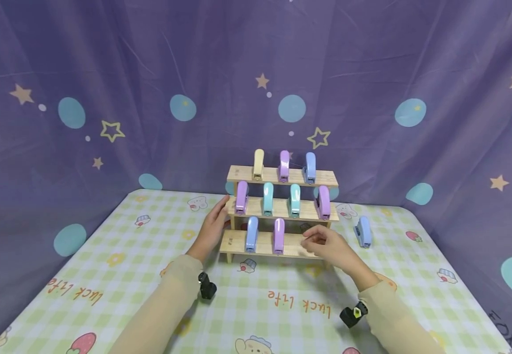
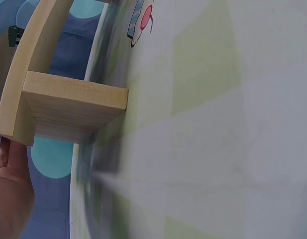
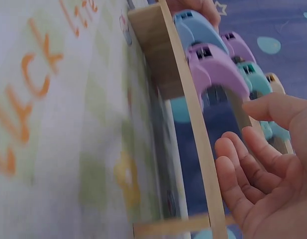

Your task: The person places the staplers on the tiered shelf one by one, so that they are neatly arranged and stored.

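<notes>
A three-tier wooden rack [image 1: 262, 205] holds several small staplers. The bottom step carries a blue stapler [image 1: 252, 234] and a purple stapler [image 1: 279, 236]. My right hand [image 1: 332, 248] hovers by the right part of that step, fingers loosely bent; in the right wrist view its palm [image 3: 272, 184] shows nothing held. At the rack's left side, my left hand [image 1: 210, 232] touches the middle tier with extended fingers, partly hidden behind the wood in the left wrist view. Another blue stapler [image 1: 363, 232] stands on the table, right of the rack.
On the middle tier are purple [image 1: 241, 197], teal [image 1: 268, 199], teal [image 1: 294, 200] and purple [image 1: 323, 202] staplers. The top tier bears yellow [image 1: 258, 164], purple [image 1: 284, 166] and blue [image 1: 310, 168] ones. A checked cloth [image 1: 140, 265] covers the table before a purple curtain [image 1: 238, 59].
</notes>
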`<action>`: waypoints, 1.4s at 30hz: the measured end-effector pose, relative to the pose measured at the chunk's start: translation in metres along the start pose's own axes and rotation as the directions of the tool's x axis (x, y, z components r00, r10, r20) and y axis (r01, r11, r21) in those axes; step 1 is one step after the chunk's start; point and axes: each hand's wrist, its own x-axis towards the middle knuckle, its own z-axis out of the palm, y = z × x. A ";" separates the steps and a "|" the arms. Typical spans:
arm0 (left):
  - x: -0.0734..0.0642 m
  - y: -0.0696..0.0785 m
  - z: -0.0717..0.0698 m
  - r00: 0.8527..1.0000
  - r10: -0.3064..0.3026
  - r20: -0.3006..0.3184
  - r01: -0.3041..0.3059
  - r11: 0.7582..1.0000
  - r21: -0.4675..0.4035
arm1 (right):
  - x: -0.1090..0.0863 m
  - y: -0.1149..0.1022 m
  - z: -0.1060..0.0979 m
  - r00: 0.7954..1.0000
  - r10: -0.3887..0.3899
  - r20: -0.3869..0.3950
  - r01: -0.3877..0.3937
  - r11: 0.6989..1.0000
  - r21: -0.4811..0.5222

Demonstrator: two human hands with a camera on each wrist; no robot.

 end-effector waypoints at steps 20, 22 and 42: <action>-0.006 0.014 -0.002 0.999 -0.020 0.035 0.022 0.998 -0.054 | -0.025 0.048 -0.095 0.964 0.097 -0.248 -0.155 0.961 -0.228; -0.005 0.012 -0.002 0.999 -0.018 0.033 0.019 0.999 -0.038 | -0.025 0.055 -0.102 0.953 0.120 -0.276 -0.188 0.954 -0.232; -0.001 0.002 -0.001 1.000 0.028 0.002 -0.028 0.999 -0.031 | 0.001 0.108 -0.114 0.904 0.369 -0.216 -0.371 0.928 0.030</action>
